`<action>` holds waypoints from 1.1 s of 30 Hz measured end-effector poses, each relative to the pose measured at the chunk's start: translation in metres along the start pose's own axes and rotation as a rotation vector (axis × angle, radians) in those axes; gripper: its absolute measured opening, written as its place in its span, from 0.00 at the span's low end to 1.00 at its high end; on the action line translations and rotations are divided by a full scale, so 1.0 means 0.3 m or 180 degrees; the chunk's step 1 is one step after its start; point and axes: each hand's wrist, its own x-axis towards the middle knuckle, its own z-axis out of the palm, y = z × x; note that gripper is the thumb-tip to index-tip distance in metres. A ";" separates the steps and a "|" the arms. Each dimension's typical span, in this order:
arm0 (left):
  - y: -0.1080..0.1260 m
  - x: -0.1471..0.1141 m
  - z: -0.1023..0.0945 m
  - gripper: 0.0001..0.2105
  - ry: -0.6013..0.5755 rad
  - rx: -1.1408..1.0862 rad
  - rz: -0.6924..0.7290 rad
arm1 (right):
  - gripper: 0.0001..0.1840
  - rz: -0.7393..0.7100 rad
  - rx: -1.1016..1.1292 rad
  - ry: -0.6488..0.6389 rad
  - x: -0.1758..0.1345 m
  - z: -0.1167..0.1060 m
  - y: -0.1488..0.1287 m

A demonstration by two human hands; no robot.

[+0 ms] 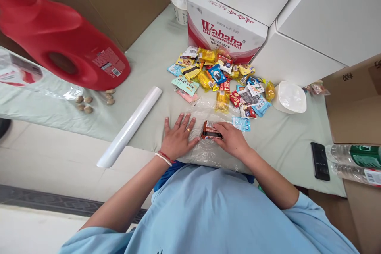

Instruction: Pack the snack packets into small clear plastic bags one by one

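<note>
My left hand [177,138] lies flat with fingers spread, at the left edge of a sheet of clear plastic film [205,152]. Close to its thumb, a dark red-brown snack packet [207,130] rests on the film. My right hand [232,139] grips the right end of this packet, with its fingers covering part of it. Beyond both hands is a heap of wrapped snacks [205,79] in yellow, blue, red and white. A light blue packet [241,124] lies just past my right hand.
A white roll [131,125] lies to the left, near several brown nuts or stones [87,100] and a big red jug [89,59]. Behind the snacks stands a Wahaha carton [223,33]. To the right are a white tub [289,97], a phone [320,161] and bottles [354,155].
</note>
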 end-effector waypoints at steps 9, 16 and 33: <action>0.002 0.000 0.000 0.36 -0.0029 0.0021 -0.0041 | 0.32 0.0284 -0.0057 -0.0003 0.018 0.027 -0.013; 0.001 0.000 0.007 0.37 -0.0037 -0.0007 -0.0082 | 0.30 0.0254 -0.0067 0.0054 0.000 0.053 -0.003; -0.175 -0.130 -0.098 0.34 -0.0591 -0.0700 0.1590 | 0.26 -0.0752 0.0535 0.0431 -0.374 0.145 0.138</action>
